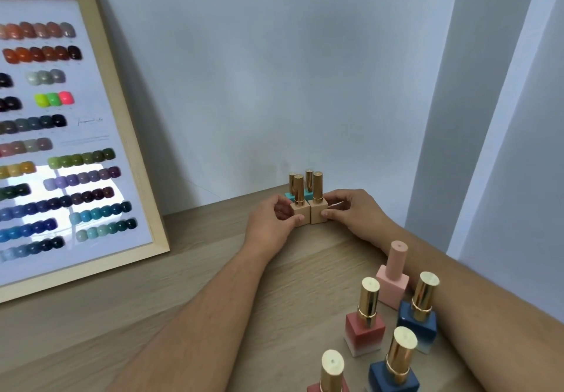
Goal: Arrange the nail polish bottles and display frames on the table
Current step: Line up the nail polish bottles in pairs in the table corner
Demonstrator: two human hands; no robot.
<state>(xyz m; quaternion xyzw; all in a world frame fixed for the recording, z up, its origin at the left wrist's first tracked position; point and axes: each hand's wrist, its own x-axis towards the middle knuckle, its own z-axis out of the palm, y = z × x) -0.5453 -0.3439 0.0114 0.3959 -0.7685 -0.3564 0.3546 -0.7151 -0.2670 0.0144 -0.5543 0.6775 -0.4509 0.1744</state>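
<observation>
Two beige nail polish bottles with gold caps stand side by side near the back wall. My left hand (271,219) grips the left beige bottle (298,210), and my right hand (351,211) grips the right beige bottle (317,208). Directly behind them stand two teal bottles (290,194) with gold caps, mostly hidden. A large wooden display frame (134,147) with rows of coloured nail swatches leans against the wall at the left. Near the front right stand several loose bottles: a pink one (393,278), a coral one (364,327) and two dark blue ones (418,321).
The wooden table (152,315) runs back to a pale blue wall. A wall corner juts out at the right. Another coral bottle (331,373) and a dark blue bottle (396,370) stand at the bottom edge of the view.
</observation>
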